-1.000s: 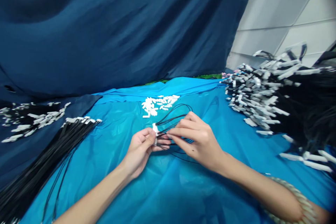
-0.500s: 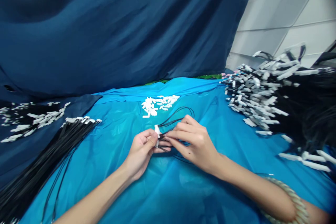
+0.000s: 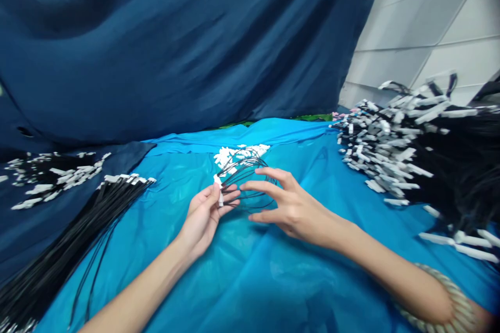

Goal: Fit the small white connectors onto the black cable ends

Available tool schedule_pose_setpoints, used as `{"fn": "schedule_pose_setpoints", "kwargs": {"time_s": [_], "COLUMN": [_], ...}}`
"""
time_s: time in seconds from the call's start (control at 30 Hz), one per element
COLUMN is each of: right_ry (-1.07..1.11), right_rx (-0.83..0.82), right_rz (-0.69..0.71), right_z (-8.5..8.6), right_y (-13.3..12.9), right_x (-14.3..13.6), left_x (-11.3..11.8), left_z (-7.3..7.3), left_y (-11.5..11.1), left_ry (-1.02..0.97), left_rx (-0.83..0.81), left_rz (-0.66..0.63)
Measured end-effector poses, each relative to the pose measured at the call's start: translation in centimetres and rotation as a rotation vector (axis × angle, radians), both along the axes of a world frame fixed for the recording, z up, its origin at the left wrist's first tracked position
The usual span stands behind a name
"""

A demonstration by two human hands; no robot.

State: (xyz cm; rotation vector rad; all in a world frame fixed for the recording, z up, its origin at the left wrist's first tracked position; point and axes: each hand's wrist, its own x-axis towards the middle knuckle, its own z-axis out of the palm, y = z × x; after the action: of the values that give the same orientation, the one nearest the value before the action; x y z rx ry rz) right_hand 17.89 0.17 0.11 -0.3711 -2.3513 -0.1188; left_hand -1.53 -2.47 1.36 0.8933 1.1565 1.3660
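Between thumb and fingers my left hand (image 3: 205, 210) pinches a white plastic connector (image 3: 219, 190). Several thin black wires (image 3: 250, 164) run out of it to the right and curve in loops. Beside those loops my right hand (image 3: 283, 200) has its fingers spread, with nothing visibly gripped; whether a fingertip brushes a wire I cannot tell. Just beyond the wires lies a small heap of loose white connectors (image 3: 258, 150), partly hidden by the loops.
A bundle of black wires with white ends (image 3: 89, 223) lies at the left, with more white-tipped wires (image 3: 70, 177) on dark cloth behind it. A large pile of white-tipped black wires (image 3: 390, 151) fills the right side. Blue sheeting (image 3: 234, 281) covers the surface; a dark blue curtain (image 3: 175, 47) hangs behind.
My right hand has let go of the wires near the connector and spread its fingers. The left hand has shifted slightly left with the connector, and the wire loops show more fully.
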Motion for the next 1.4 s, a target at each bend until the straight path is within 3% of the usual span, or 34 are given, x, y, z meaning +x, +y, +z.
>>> {"fn": "schedule_pose_setpoints", "kwargs": {"time_s": [0.1,0.2,0.27,0.37,0.43,0.5,0.57,0.67,0.73,0.93,1.4], "right_ry": [-0.03,0.153,0.386,0.882,1.153,1.25,1.188,0.89,0.667,0.482,0.458], "right_rx": [-0.053,-0.229,-0.5,-0.951,-1.092,-1.05,-0.862,-0.54,-0.438,-0.435,-0.46], "right_rz": [0.038,0.198,0.292,0.309,0.27,0.182,0.03,-0.127,-0.105,-0.065,-0.06], "right_z": [-0.4,-0.4,0.0,0.8,1.3,1.6,1.8,1.6,1.1,-0.6,-0.6], "right_y": [0.5,0.7,0.7,0.9,1.1,1.2,1.0,0.1,-0.5,-1.3,-1.3], "right_x": [0.0,-0.3,-0.3,0.1,0.6,1.1,1.3,0.7,-0.2,-2.2,-2.0], "left_x": [-0.1,-0.2,-0.3,-0.3,-0.2,-0.1,0.1,0.5,0.7,1.0,1.2], "left_z": [0.0,-0.1,-0.2,-0.3,-0.4,-0.4,-0.6,-0.8,-0.9,-0.9,-0.9], "left_y": [0.2,0.3,0.3,0.4,0.3,0.2,0.0,-0.3,-0.3,-0.7,-1.1], "left_ry": [-0.006,-0.002,0.007,0.033,0.046,0.056,0.071,0.099,0.108,0.133,0.173], "left_rx": [-0.015,-0.017,-0.015,-0.018,-0.021,-0.026,-0.032,-0.038,-0.033,0.016,0.052], "left_rz": [0.029,0.049,0.057,0.056,0.049,0.035,0.014,-0.019,-0.051,-0.146,-0.174]}}
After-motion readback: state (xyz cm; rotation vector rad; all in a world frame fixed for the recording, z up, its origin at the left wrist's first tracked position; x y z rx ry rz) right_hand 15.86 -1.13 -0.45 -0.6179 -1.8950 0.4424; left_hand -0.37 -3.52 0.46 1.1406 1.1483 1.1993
